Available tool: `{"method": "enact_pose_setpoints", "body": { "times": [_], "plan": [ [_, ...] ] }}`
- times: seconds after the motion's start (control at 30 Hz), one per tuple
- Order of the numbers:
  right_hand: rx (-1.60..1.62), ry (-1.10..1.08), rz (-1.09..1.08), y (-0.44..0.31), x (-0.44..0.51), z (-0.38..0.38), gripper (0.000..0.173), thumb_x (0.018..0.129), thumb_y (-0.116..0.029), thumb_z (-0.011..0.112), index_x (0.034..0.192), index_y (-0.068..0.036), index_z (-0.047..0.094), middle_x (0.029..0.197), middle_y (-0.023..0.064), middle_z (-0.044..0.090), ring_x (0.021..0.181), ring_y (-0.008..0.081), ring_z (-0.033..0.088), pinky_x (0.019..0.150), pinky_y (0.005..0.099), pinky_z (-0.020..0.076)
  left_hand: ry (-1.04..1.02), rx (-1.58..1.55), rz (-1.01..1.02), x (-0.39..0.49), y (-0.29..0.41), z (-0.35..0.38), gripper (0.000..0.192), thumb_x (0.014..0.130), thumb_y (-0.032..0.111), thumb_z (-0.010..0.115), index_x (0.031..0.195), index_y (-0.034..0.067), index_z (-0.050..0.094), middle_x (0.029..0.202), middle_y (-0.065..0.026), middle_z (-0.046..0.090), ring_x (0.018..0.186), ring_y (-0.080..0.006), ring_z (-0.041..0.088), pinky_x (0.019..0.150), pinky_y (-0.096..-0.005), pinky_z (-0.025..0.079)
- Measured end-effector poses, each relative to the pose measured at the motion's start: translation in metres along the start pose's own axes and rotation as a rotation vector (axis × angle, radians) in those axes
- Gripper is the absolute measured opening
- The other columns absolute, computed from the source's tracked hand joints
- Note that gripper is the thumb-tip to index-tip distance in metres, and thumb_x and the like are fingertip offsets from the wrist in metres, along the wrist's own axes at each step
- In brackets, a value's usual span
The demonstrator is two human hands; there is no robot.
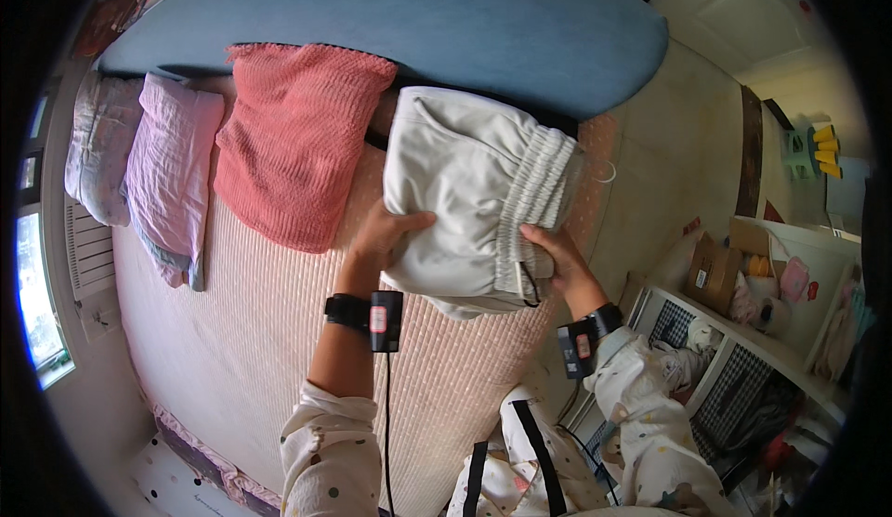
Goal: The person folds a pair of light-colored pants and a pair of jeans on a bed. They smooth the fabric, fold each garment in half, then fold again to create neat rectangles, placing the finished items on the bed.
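Observation:
Between my two hands is a folded pair of white pants [446, 189] with a gathered elastic waistband [536, 182] on its right side. My left hand [385, 235] grips the left edge, thumb on top and fingers hidden beneath. On the waistband side, my right hand [561, 259] holds the lower corner, its thumb pressed on the elastic. A dark cord shows near that corner. Left of the pants lies a coral ribbed towel [300, 148]. Farther left are a folded lilac garment [171, 161] and a folded pale patterned garment [104, 141].
A pink quilted bed cover [279, 322] spreads below the clothes. Along the far side stands a large blue padded panel [390, 15]. To the right, a white shelf unit [725, 336] holds clothes, with a cardboard box [711, 273] on top. Cables hang from both wrist devices.

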State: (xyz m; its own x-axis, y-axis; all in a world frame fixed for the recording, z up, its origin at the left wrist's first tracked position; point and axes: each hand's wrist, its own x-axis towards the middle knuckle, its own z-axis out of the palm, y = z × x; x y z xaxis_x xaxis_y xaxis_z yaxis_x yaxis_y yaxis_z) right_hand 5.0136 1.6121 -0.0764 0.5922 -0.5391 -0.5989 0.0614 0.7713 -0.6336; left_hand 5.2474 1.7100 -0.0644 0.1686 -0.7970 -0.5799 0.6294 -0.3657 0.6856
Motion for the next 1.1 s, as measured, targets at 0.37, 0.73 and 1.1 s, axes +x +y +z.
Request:
{"method": "enact_pose_setpoints", "body": {
  "times": [0.37, 0.73, 1.1],
  "plan": [
    [0.013, 0.001, 0.093, 0.0, -0.008, -0.01, 0.063, 0.068, -0.021, 0.066, 0.12, -0.001, 0.037, 0.108, 0.0094, 0.049, 0.097, 0.0189, 0.049, 0.082, 0.0304, 0.0415, 0.042, 0.17, -0.326, 0.006, -0.038, -0.016, 0.063, 0.064, 0.011, 0.07, 0.118, 0.0, 0.039, 0.105, -0.0133, 0.054, 0.094, -0.0263, 0.053, 0.084, -0.0346, 0.042],
    [0.039, 0.151, 0.241, -0.02, -0.137, -0.034, 0.044, 0.071, -0.014, 0.058, 0.111, 0.001, 0.045, 0.1, 0.0094, 0.055, 0.088, 0.0179, 0.056, 0.076, 0.0301, 0.0463, -0.022, 0.022, -0.302, -0.097, -0.071, 0.074, 0.061, 0.066, 0.005, 0.068, 0.118, -0.006, 0.038, 0.109, -0.0137, 0.052, 0.097, -0.0238, 0.051, 0.086, -0.0325, 0.041],
    [-0.121, -0.116, 0.026, -0.073, -0.125, 0.035, 0.077, 0.06, -0.01, 0.068, 0.126, -0.002, 0.027, 0.117, 0.0076, 0.044, 0.108, 0.0186, 0.042, 0.093, 0.0312, 0.0309, 0.159, 0.175, 0.082, -0.154, 0.036, 0.062, 0.062, 0.061, 0.002, 0.072, 0.115, -0.004, 0.042, 0.107, -0.0109, 0.052, 0.099, -0.0213, 0.049, 0.086, -0.0329, 0.039]
  ]
}}
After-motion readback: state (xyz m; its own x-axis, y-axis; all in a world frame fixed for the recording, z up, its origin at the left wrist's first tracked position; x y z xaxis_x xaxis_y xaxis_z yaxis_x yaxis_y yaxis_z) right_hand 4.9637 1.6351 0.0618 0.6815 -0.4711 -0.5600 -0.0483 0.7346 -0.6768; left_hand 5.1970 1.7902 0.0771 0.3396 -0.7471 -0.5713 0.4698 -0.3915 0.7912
